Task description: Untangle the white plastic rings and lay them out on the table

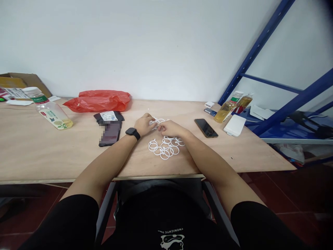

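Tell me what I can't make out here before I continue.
Head view:
- held rings: their count and whether they are linked; too small, and covered by the fingers of the left hand and right hand.
- dark packet: label blurred.
- cardboard box: cut off by the left edge.
- bottle: label too small to read.

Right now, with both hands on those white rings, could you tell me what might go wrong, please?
1. The white rings pinched between the left hand and right hand seem held by fingertips only; one might slip out.
2. The right forearm lies close to the loose ring pile and could sweep rings toward the table edge.
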A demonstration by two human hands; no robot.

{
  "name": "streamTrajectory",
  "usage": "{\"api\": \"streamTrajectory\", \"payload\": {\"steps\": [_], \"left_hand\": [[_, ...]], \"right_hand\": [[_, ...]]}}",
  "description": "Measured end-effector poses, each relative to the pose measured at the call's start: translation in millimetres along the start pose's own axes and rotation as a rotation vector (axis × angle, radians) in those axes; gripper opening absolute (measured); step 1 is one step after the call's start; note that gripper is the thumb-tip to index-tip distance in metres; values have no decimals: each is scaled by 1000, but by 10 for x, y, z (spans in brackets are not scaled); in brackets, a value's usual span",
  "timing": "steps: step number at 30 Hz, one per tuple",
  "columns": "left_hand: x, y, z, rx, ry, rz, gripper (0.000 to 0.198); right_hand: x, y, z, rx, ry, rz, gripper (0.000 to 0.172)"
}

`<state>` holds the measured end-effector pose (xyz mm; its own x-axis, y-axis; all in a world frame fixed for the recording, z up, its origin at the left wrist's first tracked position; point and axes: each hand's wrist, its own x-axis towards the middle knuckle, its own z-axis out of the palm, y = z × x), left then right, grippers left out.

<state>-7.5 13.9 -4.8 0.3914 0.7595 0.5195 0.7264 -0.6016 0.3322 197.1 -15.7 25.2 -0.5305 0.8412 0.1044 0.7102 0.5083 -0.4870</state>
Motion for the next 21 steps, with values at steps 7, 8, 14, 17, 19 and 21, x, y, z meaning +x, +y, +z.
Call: {"api": "streamTrajectory", "payload": {"steps": [7,8,14,17,19,21], "left_hand": [[-25,160,-30,-88,-140,265,21],[-28,188,-30,-82,-179,282,21],[-28,208,23,-54,-328,303,25],[-21,168,49,-78,-330,308,20],[-15,150,61,-93,-318,304,20],[-7,139,68,-106,-283,274,22]], "right_hand": [[52,119,-1,108,75,78,22],[61,144,-1,141,83,84,21],[86,230,13,211,147,57,17],[88,228,28,197,167,-1,18],[85,220,36,228,184,-40,21],[77,210,34,290,214,-71,25]]}}
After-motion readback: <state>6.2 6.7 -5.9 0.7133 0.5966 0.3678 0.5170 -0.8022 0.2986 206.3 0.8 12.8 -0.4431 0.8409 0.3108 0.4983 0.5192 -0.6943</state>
